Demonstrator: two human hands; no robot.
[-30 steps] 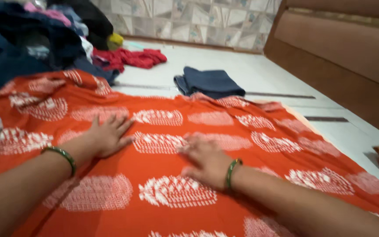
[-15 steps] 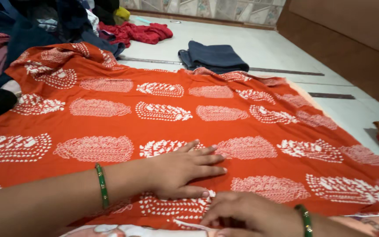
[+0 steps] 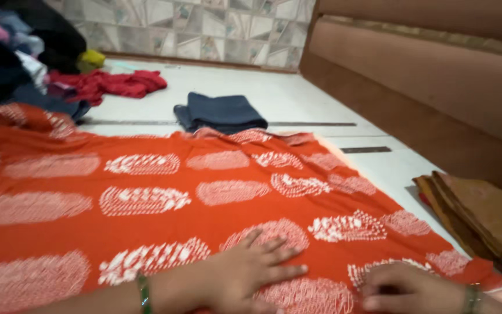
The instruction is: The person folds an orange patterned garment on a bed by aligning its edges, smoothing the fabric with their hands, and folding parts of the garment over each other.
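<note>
Pressing flat on the orange cloth [image 3: 204,197], the left hand [image 3: 245,273] has its fingers [image 3: 280,272] spread wide and lying open, gripping nothing, just pinning the printed fabric to the floor. Just beside it, toward the cloth's near corner, the right hand [image 3: 408,289] is curled with its fingertips bunched low at the hem; it looks to be pinching the edge, though I cannot tell for sure from where I stand, since the view blurs there. Green bangles sit on both wrists.

To my eye, the work goes best if the flat hand keeps its weight down while the other draws the hem taut, so the cloth smooths out without sliding on the slick white floor [image 3: 297,99].

Out past the fingers the cloth runs far away and off to the left, its far edge rumpled. Beyond that edge lies a folded dark blue garment [image 3: 222,111], apart from the cloth, then a red garment [image 3: 108,84] and a heap of clothes [image 3: 13,52] farther left. To the right of the curled hand, a stack of folded brown cloth [image 3: 477,218] sits close to the corner, with the brown wooden furniture [image 3: 437,75] behind it, so room is tight there; the open floor lies straight ahead.
</note>
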